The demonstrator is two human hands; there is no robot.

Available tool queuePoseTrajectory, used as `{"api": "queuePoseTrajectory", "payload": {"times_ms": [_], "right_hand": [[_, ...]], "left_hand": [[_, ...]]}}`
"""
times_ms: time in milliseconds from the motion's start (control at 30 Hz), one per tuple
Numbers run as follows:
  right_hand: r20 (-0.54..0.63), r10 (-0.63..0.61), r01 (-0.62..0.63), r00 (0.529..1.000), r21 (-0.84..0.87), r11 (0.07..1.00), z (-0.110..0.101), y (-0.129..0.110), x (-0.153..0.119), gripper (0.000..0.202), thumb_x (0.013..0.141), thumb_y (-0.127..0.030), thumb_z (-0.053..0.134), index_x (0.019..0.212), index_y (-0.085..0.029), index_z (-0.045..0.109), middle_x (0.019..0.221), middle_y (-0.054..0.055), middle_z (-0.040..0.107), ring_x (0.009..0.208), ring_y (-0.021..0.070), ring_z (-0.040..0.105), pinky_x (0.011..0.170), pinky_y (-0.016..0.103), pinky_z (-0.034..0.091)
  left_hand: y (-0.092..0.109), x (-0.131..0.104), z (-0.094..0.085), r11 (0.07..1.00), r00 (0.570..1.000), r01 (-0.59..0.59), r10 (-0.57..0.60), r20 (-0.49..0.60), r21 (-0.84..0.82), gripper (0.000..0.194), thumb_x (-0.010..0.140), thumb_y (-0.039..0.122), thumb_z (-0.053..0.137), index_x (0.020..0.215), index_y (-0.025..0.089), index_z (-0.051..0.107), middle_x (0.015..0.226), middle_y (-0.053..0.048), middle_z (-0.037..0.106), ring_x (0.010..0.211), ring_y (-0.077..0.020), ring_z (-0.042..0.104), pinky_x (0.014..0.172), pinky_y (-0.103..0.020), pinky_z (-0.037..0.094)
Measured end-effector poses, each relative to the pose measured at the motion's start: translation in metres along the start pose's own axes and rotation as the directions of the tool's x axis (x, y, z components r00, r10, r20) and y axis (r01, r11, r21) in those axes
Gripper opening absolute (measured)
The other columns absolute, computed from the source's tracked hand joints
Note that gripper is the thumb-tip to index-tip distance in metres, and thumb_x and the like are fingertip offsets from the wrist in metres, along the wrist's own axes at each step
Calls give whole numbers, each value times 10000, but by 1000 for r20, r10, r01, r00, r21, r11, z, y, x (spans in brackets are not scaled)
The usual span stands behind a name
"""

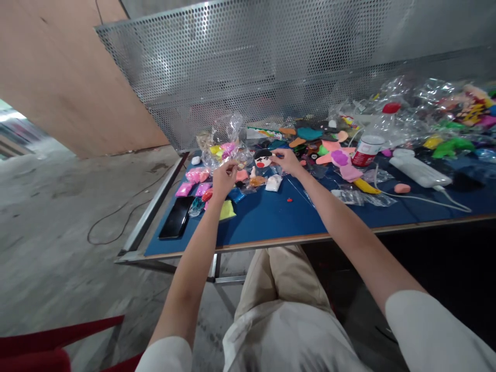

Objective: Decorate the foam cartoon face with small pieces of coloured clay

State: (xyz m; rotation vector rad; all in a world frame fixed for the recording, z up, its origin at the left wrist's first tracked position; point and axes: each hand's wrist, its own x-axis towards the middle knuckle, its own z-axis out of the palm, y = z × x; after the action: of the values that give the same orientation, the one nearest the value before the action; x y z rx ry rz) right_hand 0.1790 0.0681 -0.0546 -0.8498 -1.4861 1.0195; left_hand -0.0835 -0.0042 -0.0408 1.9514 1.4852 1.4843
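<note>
Right hand [285,159], closed in a pinch on the edge of a small clay-like face [265,162] above the blue tabletop [267,222]; black hair [262,153], dark features and a red patch [261,165] are in place, so the piece looks well advanced, though what remains cannot be told. Both forearms [199,240] extend forward; left hand [225,178], near coloured packets [184,189], grip unclear.

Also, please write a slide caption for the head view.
Right hand holding a small black-haired face figure over a blue table crowded with colourful packets; left hand nearby.
</note>
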Motion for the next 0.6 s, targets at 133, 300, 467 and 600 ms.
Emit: {"api": "queuePoseTrajectory", "payload": {"times_ms": [133, 300, 467, 600], "right_hand": [[46, 13, -12, 999, -32, 999, -5, 4, -9, 289, 664, -340, 935, 866, -200, 782, 798, 40, 770, 672, 224, 737, 741, 491, 700], [71, 40, -39, 997, -16, 999, -3, 2, -15, 281, 658, -310, 940, 857, -191, 782, 769, 37, 772, 673, 219, 744, 699, 440, 696], [82, 0, -6, 997, 62, 998, 11, -4, -18, 372, 665, -412, 950, 903, -185, 777, 868, 67, 798, 761, 249, 773, 777, 476, 700], [97, -44, 41, 994, 38, 998, 21, -8, -21, 450, 717, -489, 923, 1016, -181, 789, 928, 87, 802, 838, 277, 785, 835, 484, 693]], "left_hand": [[-2, -2, 3, 1000, 998, -26, 26, 51, 7, 151, 868, 168, 638, 950, 204, 760, 922, -72, 813, 876, -237, 744, 853, -349, 531], [0, -3, 4, 1000, 998, -24, 25, 59, -18, 124, 869, 219, 663, 936, 200, 765, 916, -79, 815, 871, -245, 743, 871, -367, 538], [4, -4, 4, 999, 997, -19, 21, 73, -27, 194, 892, 368, 710, 870, 196, 796, 928, -86, 818, 893, -266, 747, 879, -366, 532], [4, -4, 7, 999, 993, 10, -4, 117, -50, 412, 938, 534, 634, 930, 170, 826, 924, -84, 823, 895, -270, 744, 835, -356, 536]]}}
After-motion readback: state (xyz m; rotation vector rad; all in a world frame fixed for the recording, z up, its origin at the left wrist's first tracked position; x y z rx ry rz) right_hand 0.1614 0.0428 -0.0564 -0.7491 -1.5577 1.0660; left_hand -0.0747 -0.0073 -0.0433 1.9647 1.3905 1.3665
